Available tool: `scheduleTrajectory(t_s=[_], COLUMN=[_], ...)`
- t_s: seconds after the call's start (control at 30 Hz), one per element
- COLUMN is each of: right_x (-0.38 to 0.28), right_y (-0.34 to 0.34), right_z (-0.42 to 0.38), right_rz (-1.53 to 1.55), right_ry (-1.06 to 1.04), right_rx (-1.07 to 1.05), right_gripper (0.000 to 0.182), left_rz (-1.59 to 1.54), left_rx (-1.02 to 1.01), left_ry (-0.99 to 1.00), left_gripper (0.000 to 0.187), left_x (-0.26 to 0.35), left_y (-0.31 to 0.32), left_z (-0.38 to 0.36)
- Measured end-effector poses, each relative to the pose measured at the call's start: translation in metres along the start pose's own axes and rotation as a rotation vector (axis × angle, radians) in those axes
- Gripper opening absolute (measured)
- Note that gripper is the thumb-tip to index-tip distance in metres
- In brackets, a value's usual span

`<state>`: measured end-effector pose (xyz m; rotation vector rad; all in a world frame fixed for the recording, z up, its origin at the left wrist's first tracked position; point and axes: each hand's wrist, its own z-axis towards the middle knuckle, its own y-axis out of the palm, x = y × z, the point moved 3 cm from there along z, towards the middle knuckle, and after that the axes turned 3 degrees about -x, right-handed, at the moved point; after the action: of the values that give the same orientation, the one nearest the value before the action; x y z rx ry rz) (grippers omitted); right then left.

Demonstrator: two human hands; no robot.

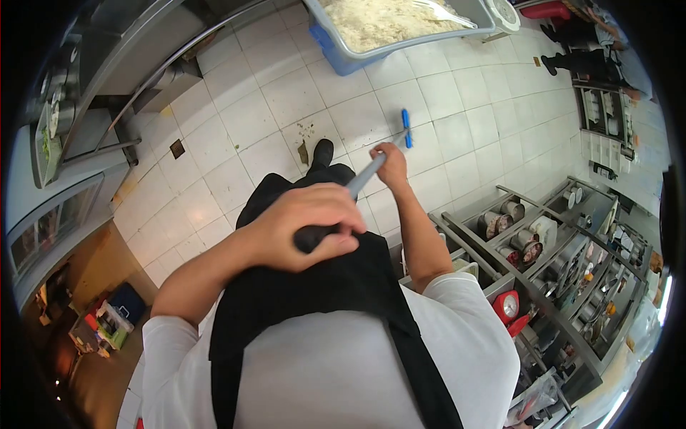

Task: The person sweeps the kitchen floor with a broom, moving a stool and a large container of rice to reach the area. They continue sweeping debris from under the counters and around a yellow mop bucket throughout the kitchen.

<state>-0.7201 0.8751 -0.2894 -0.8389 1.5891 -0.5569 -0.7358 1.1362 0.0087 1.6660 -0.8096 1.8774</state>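
Both my hands are wrapped round a long grey pole [366,175] with a black end grip. At its far end a narrow blue head [406,129] rests on the tiled floor; whether it is a squeegee or a brush I cannot make out. My left hand [314,225] is closed on the black grip in front of my apron. Lower down the pole, my right hand [391,166] is closed too. Left of the blue head, brown crumbs and a dark patch [304,151] mark the tiles near my black shoe [323,152].
Ahead stands a large grey-blue tub [343,53] of pale, rice-like food with a white utensil in it. Metal shelving [532,282] with pots and a red scale [506,306] lines the right. Steel counters [107,68] run along the left. Another person [607,53] is at upper right.
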Motion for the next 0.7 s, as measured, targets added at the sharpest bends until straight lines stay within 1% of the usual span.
scheduleTrajectory(t_s=[0.07,0.1,0.13,0.2,0.27,0.33,0.43,0.47,0.5,0.6,0.67,0.7], right_x=[0.023,0.028,0.029,0.019,0.001,-0.028,-0.083,-0.105,-0.129,-0.194,-0.247,-0.267], right_y=[0.006,0.014,0.026,0.048,0.07,0.091,0.128,0.142,0.157,0.208,0.223,0.233], right_z=[-0.015,-0.023,-0.032,-0.047,-0.056,-0.064,-0.068,-0.068,-0.067,-0.071,-0.073,-0.072], right_rz=[0.011,-0.005,0.002,0.012,0.028,0.061,0.072,0.104,0.143,0.236,0.268,0.261], right_ry=[0.058,0.096,0.059,-0.015,-0.005,0.006,-0.027,-0.047,-0.091,-0.177,-0.238,-0.27], right_rx=[-0.029,-0.034,0.005,0.08,0.001,-0.059,-0.066,-0.067,-0.066,-0.099,-0.172,-0.246], right_gripper=[0.019,0.024,0.025,0.028,0.027,0.026,0.019,0.017,0.016,0.012,0.012,0.013], left_rz=[-0.071,-0.085,-0.099,-0.112,-0.094,-0.066,-0.039,-0.024,-0.001,0.076,0.11,0.124], left_rx=[-0.038,-0.065,-0.093,-0.071,-0.07,-0.011,0.064,0.088,0.139,0.197,0.268,0.302], left_ry=[0.017,0.019,0.02,0.077,0.119,0.129,0.104,0.09,0.131,0.133,0.134,0.133], left_gripper=[0.014,0.013,0.012,0.008,0.007,0.008,0.009,0.009,0.009,0.008,0.012,0.014], left_x=[-0.027,-0.036,-0.04,-0.036,-0.026,-0.019,-0.002,0.005,0.014,0.047,0.061,0.069], left_y=[0.014,0.017,0.019,0.018,0.011,0.004,-0.014,-0.023,-0.031,-0.052,-0.062,-0.062], left_z=[-0.003,-0.006,-0.011,-0.029,-0.054,-0.085,-0.134,-0.15,-0.165,-0.209,-0.237,-0.248])
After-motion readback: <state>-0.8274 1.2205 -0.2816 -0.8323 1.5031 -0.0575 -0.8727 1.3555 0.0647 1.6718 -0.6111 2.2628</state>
